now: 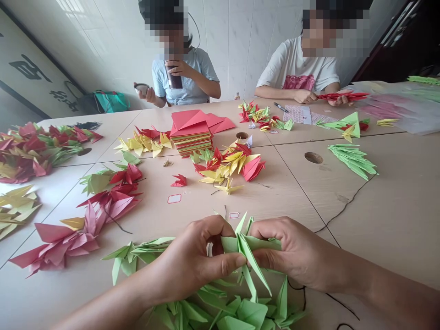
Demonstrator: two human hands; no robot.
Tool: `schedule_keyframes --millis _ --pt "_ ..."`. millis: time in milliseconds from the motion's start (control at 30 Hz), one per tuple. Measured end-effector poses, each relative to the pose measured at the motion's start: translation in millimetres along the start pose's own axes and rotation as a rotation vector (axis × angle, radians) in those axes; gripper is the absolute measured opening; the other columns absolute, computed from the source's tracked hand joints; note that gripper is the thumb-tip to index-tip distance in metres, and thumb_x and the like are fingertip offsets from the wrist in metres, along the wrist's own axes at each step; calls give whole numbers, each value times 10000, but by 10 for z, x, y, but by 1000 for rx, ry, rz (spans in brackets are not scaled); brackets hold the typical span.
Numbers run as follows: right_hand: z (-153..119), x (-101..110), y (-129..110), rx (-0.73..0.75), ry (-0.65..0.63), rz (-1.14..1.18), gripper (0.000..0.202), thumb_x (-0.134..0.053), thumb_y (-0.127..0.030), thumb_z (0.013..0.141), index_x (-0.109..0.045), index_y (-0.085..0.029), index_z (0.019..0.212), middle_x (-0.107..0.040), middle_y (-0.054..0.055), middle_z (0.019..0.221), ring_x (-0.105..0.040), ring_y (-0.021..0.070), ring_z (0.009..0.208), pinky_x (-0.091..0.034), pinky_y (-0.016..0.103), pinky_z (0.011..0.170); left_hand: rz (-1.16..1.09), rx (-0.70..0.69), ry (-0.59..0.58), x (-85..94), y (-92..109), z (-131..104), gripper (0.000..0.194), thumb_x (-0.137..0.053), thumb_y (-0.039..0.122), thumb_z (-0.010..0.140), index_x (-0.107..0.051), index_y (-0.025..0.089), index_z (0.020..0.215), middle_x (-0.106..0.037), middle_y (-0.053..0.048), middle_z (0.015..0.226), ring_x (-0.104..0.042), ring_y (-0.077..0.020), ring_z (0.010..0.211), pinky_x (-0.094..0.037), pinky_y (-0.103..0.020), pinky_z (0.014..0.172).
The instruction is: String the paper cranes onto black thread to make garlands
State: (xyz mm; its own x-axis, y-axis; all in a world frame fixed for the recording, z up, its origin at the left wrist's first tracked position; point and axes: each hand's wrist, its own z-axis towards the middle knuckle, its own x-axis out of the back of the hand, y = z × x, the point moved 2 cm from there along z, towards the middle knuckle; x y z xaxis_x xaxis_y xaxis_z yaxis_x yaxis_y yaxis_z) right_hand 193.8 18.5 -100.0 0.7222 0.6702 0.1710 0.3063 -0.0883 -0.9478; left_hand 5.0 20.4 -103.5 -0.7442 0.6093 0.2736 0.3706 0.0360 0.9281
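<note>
Between my two hands is a green paper crane (244, 247), its folded points sticking up and down. My left hand (209, 252) pinches its left wing with thumb and fingers. On the other side my right hand (287, 247) grips the right wing. Below lies a heap of green folded cranes (240, 311), partly covered by my left forearm. Black thread (304, 291) trails out by my right wrist. Just beyond my hands are a single yellow crane (227, 187) and a cluster of red, yellow and green cranes (223, 165).
A stack of coloured paper (190, 140) stands mid-table. Strung pink and red cranes (79, 229) lie at left, near a large pile (30, 151). Green folded pieces (354, 160) lie at right. Across the table, one person (185, 78) holds a cup; another (299, 73) holds red folded paper.
</note>
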Motion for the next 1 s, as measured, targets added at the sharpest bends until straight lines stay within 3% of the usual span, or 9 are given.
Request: schedule_keyframes --millis 500,867,1000 --pt "5 35 25 52 16 -40 405 -610 -522 839 -501 -175 662 -394 -44 656 -366 104 620 -301 225 554 7 -22 53 1 0 2 189 -636 336 810 -549 175 763 -514 39 653 -440 -96 596 -354 -224 549" --pt "2 43 25 19 20 -60 365 -619 -516 832 -579 -170 724 -503 -8 727 -463 137 692 -374 249 621 7 7 33 -12 10 11 159 -628 288 818 -547 173 746 -480 51 633 -406 -89 591 -334 -219 545" --pt "11 32 26 29 38 -36 366 -637 -500 818 -548 -173 678 -474 -21 688 -433 126 654 -350 240 588 7 12 28 -11 1 10 142 -620 270 821 -548 173 748 -482 53 635 -407 -87 592 -333 -215 545"
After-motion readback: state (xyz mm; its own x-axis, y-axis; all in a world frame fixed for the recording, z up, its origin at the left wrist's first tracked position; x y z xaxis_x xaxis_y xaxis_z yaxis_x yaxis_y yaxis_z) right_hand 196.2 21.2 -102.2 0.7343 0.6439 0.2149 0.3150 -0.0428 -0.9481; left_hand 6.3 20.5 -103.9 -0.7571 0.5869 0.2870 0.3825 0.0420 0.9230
